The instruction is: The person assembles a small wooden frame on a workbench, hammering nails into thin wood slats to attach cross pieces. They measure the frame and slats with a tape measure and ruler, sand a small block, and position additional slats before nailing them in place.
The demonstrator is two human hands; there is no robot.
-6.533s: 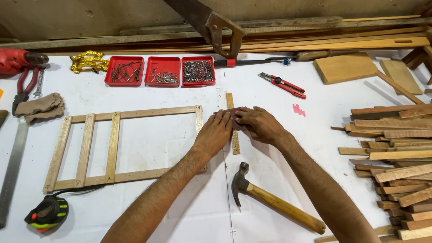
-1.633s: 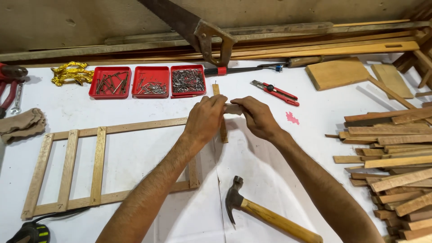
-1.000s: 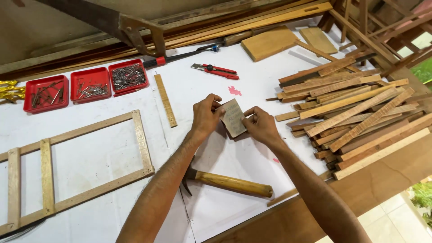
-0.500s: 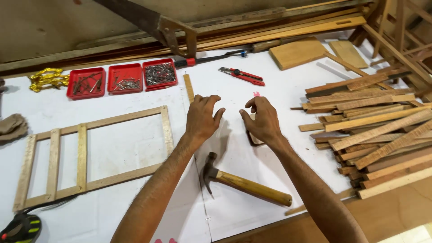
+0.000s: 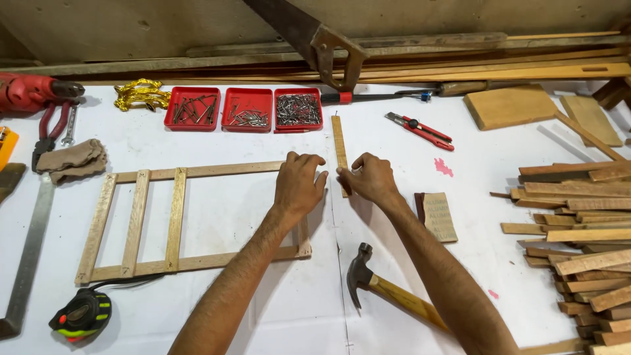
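Note:
A thin wooden slat point(image 5: 339, 141) lies upright on the white table just right of a ladder-like wooden frame point(image 5: 176, 220). My right hand point(image 5: 369, 179) pinches the slat's lower end with thumb and fingers. My left hand point(image 5: 300, 183) rests on the frame's top right corner, fingers curled over it, holding nothing. A small sanding block point(image 5: 439, 215) lies flat to the right of my right forearm. A claw hammer point(image 5: 388, 290) with a wooden handle lies near the front, under my right forearm.
Three red trays point(image 5: 244, 108) of nails sit behind the frame. A red utility knife point(image 5: 419, 129) lies at the back right, a hand saw point(image 5: 314, 39) leans on the wall. A heap of wooden slats point(image 5: 578, 236) fills the right. Tape measure point(image 5: 81, 314), pliers point(image 5: 54, 125), cloth point(image 5: 71, 160) lie left.
The view swung right and back. My hands carried the sanding block to the right, put it down on the table, then came back to the slat and the frame corner.

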